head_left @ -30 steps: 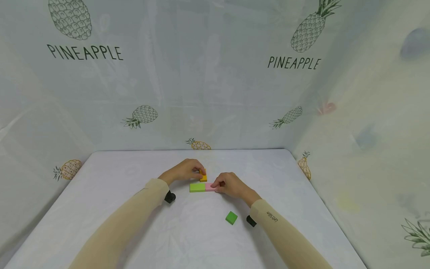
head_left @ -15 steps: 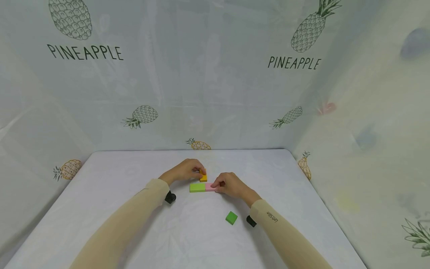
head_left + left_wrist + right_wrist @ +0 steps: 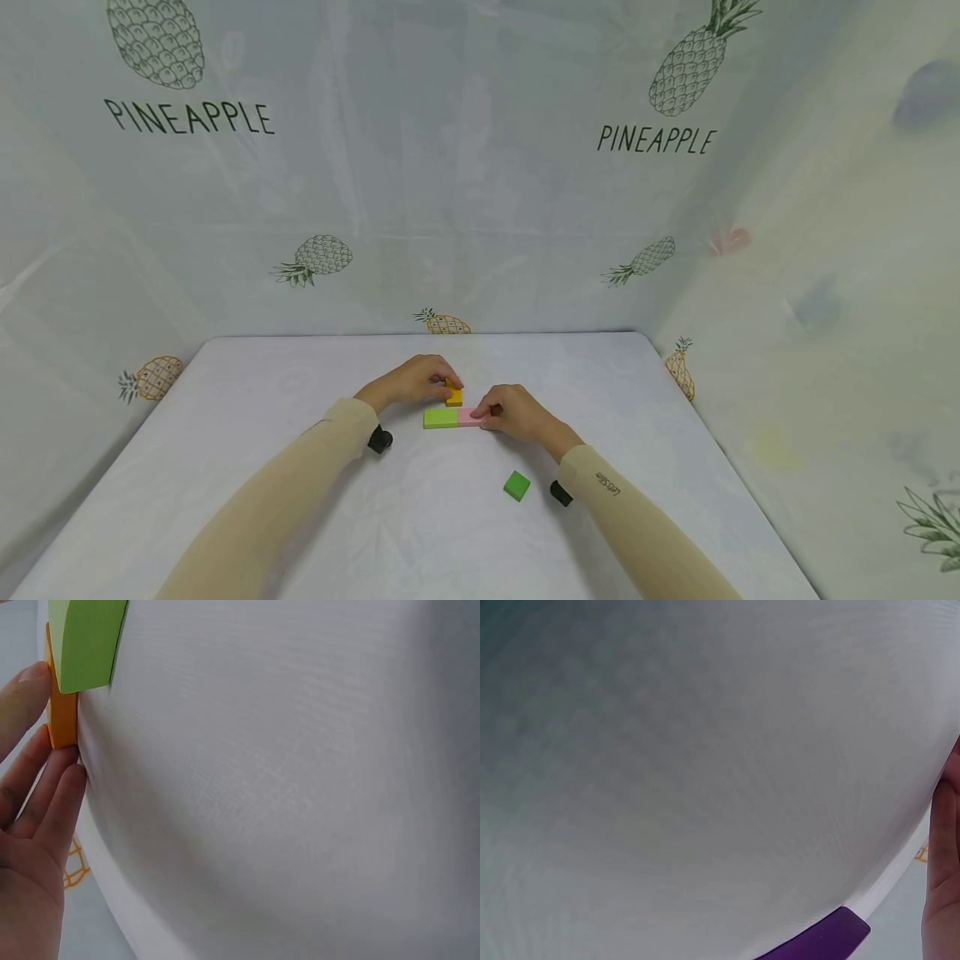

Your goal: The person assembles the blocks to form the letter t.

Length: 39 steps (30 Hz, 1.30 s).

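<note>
Near the middle of the table my left hand [image 3: 417, 379] pinches an orange block [image 3: 453, 398] that lies flat on the cloth. The left wrist view shows the thumb and fingertips around this orange block [image 3: 63, 720], with a light green block [image 3: 91, 646] beside it. Just nearer to me, the light green block [image 3: 441, 418] touches a pink block [image 3: 468, 417], end to end in one row. My right hand [image 3: 517, 414] holds the pink block's right end between thumb and fingers, covering part of it. Little of the right hand [image 3: 943, 862] enters its own wrist view.
A darker green block [image 3: 517, 486] lies apart on the white table [image 3: 405, 533], close to the right wrist camera [image 3: 561, 493]. The right wrist view also holds a purple block [image 3: 821, 937]. Pineapple-print cloth [image 3: 480, 208] hangs behind the table.
The left fingertips have shifted very slightly to the right over the orange block. The right hand and the other blocks have stayed where they were.
</note>
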### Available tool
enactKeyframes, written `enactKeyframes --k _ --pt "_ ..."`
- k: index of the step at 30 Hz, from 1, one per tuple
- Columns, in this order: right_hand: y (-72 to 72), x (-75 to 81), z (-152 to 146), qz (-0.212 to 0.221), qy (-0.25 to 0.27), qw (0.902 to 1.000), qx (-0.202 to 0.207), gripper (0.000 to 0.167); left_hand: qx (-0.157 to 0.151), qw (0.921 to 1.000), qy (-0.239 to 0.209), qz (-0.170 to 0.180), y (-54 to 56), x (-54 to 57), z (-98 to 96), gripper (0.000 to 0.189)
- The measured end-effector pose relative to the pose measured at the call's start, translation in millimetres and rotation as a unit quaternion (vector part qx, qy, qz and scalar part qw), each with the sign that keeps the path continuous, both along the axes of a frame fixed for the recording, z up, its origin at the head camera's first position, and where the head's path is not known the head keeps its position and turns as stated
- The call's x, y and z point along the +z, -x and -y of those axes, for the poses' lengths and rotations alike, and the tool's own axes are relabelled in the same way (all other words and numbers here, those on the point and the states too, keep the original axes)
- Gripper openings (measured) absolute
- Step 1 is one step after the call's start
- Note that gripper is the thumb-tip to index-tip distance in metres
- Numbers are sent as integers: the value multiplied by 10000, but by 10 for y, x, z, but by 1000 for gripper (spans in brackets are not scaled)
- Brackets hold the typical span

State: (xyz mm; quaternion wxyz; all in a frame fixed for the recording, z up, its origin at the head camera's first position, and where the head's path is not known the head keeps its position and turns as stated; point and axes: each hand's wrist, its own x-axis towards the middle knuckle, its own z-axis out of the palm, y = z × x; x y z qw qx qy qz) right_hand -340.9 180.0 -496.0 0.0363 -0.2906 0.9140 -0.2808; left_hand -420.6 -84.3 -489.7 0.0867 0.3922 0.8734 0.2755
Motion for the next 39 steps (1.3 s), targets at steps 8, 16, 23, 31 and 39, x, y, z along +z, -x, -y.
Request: enactKeyframes --k 8,16,23,31,39 --pt "5 -3 4 67 9 10000 -38 10 -199 9998 19 -44 28 0 18 23" --pt "1 4 3 130 -13 9999 -90 12 -252 9997 15 -12 7 16 12 24" --pt "-6 11 5 109 -5 9999 -86 11 -259 9997 32 41 -20 28 -5 24" --pt "-5 8 8 121 32 9999 -76 11 -218 9997 57 28 -45 35 -6 25" --pt "-4 9 9 131 120 9998 -93 11 -294 9996 23 29 -71 38 -18 25"
